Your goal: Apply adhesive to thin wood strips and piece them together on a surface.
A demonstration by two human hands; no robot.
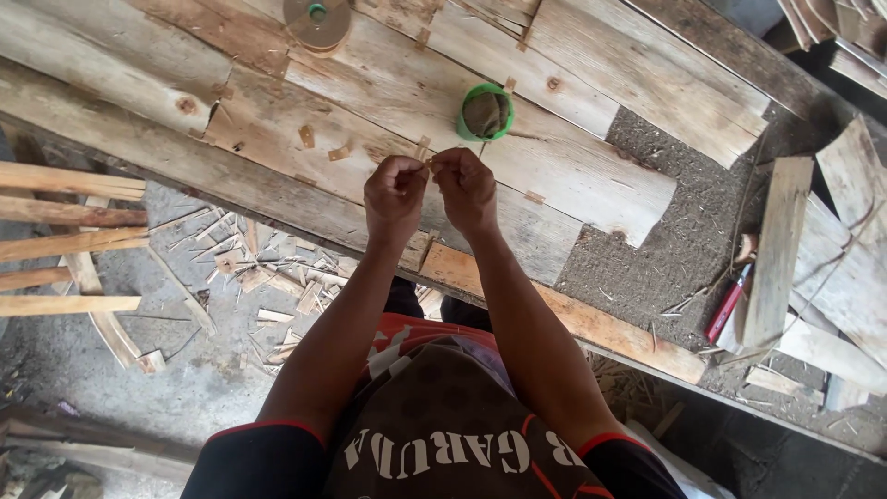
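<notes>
My left hand [394, 196] and my right hand [467, 189] are held together above rough wooden planks [277, 120], fingers pinched on a small thin sliver of wood [430, 164] between them. The piece is tiny and mostly hidden by my fingertips. Just beyond my hands a green-rimmed round container [485, 113] stands on the planks. Further back lies a brown roll of tape [317, 23].
Small wood chips lie scattered on the planks. Wood scraps and shavings [259, 277] litter the concrete floor at left, beside several wooden slats [65, 222]. At right are loose boards [776, 249], dirt and a red-handled tool [728, 310].
</notes>
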